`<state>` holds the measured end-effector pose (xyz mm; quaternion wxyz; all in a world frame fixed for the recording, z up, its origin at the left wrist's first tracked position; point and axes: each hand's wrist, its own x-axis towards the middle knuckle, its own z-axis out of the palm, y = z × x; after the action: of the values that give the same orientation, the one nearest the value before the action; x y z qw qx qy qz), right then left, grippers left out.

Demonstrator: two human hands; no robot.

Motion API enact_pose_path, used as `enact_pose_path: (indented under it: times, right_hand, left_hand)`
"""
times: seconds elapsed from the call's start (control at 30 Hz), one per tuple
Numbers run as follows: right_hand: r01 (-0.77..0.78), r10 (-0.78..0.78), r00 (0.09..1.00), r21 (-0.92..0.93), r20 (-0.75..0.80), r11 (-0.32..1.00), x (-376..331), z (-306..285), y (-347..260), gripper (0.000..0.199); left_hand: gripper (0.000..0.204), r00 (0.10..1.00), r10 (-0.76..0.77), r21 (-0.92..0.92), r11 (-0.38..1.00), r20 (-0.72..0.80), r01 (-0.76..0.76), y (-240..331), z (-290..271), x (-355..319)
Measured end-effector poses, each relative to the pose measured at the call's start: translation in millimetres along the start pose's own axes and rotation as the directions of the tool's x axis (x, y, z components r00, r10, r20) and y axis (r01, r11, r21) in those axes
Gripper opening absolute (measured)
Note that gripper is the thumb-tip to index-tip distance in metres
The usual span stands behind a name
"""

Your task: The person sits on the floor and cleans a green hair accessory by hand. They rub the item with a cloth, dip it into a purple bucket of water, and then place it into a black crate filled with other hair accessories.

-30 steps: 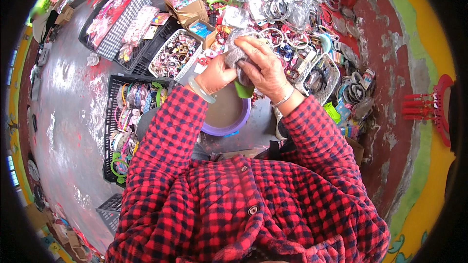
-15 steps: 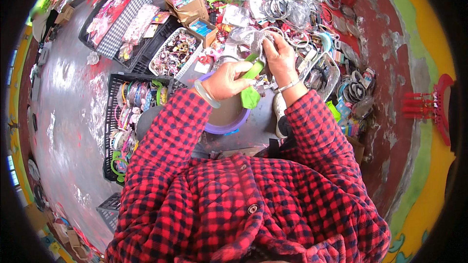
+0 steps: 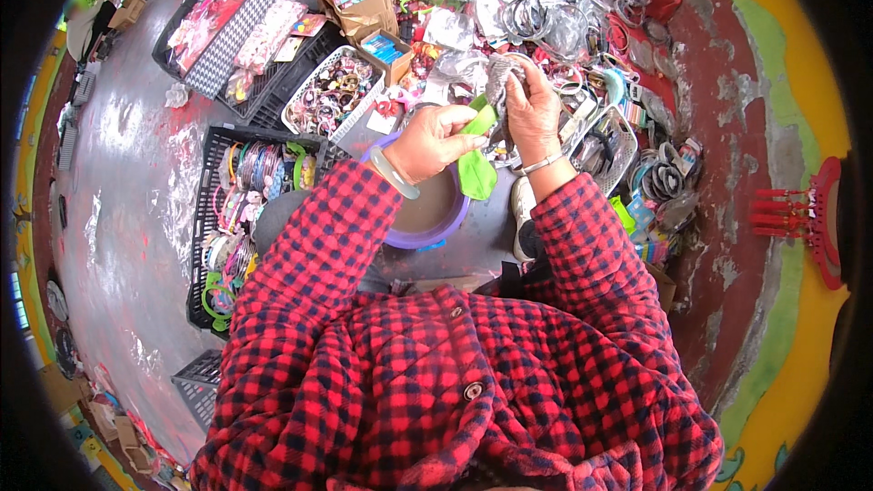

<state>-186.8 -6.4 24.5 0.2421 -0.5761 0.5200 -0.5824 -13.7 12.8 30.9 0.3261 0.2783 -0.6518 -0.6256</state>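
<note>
So the left hand [image 3: 427,143] has thumb and fingers pinched on a floppy, bright-green fabric band [image 3: 477,175], near the purple round plastic basin [image 3: 420,239]'s right rim. Long axis runs roughly up-down in view, wide end pointing toward the wearer. Right hand [image 3: 534,115]'s fingers are clamped on a bunched grey knobbly cloth [image 3: 498,82] right beside it.

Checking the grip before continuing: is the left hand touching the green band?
Touching. The head view shows the left hand pinching the green band between thumb and fingers, with part hanging below.
</note>
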Motion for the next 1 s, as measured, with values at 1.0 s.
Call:
enact_pose_path:
  times: [1.0]
  right_hand:
    - [0.394, -0.378, 0.919, -0.221, 0.114, 0.892, -1.5, -0.9, -39.1, 0.024]
  left_hand:
    - [0.006, 0.998, -0.006, -0.107, 0.994, -0.056, 0.0, -5.5, 6.0, -1.5]
